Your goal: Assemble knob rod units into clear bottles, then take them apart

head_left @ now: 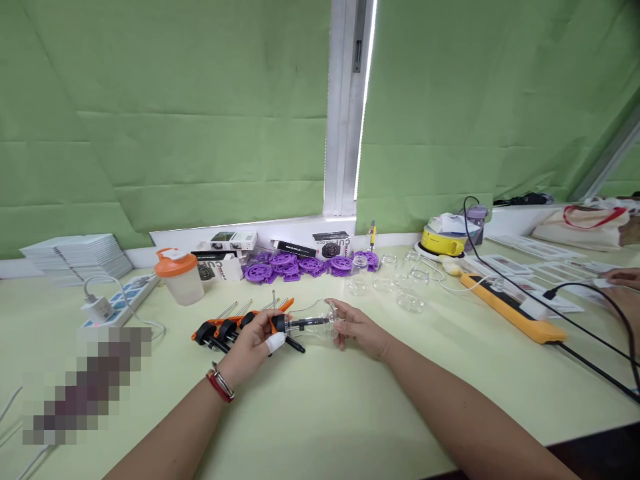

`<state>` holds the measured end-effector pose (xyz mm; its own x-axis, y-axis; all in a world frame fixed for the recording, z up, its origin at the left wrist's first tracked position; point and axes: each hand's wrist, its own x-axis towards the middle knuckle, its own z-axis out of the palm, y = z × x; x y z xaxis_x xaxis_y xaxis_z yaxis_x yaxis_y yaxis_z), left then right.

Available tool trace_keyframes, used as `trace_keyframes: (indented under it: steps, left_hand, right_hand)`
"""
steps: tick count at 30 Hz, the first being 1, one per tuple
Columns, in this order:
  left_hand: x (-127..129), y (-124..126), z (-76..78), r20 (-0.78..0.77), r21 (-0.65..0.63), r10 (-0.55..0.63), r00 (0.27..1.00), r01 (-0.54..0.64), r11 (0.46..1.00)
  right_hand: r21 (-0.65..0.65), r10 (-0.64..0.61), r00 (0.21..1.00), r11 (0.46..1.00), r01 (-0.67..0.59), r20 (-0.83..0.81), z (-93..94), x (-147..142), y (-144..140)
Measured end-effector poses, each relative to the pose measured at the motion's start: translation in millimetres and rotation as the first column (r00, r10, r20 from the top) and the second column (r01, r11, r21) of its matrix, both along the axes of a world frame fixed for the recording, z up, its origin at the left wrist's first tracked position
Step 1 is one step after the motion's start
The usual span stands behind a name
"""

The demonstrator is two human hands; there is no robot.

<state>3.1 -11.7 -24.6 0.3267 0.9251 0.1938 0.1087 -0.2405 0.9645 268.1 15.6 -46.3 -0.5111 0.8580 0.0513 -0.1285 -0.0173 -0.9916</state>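
Two bare forearms reach in from the near edge over a pale green tabletop (320,427). Between the hands lies a clear glass cup (314,323), rounded and see-through, on its side with its mouth facing right. An orange and black hand pump (280,324) is pushed onto its left end, with a thin black handle slanting down toward the near side. The pair sits near the middle of the tabletop, just in front of the person.

The left hand (254,343) has its grip closed around the pump where it meets the cup; one fingertip wears a white bandage, and a red band circles the wrist. The right hand (356,328) cups the open right end of the glass, fingers curled against its rim.

Just left of the left hand lies a row of more orange and black pumps (220,328), side by side, with metal rods pointing to the far side. Farther back stand an orange-lidded shaker bottle (178,275), a heap of purple plastic wheels (300,265) and several empty clear glass cups (395,288). To the right runs a yellow power strip (515,313) with black cables.
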Motion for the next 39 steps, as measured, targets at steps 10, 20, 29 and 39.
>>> trace_keyframes:
  steps: [10, 20, 29, 39]
  left_hand:
    - [0.8, -1.2, -1.5, -0.017, -0.021, 0.033, 0.999, -0.033, 0.999]
    - [0.0, 2.4, -9.0, -0.023, 0.092, 0.087, 0.996, -0.085, 0.992]
    - [7.0, -6.5, -8.7, -0.199, 0.395, 0.128, 0.972, -0.04, 0.918]
    - [-45.7, 19.5, -6.4, -0.694, 0.452, 0.336, 0.637, 0.022, 0.892]
  right_hand:
    - [-0.046, -0.02, 1.0, 0.999, 0.02, 0.0, -7.3, -2.5, 1.6]
    - [0.308, -0.189, 0.958, 0.944, 0.117, 0.217, 5.8, -5.2, -12.9]
    - [0.616, -0.5, 0.789, 0.761, 0.204, 0.356, -13.3, -17.6, -0.1]
    - [0.488, -0.526, 0.77, 0.811, 0.324, 0.362, -31.3, -16.5, 68.7]
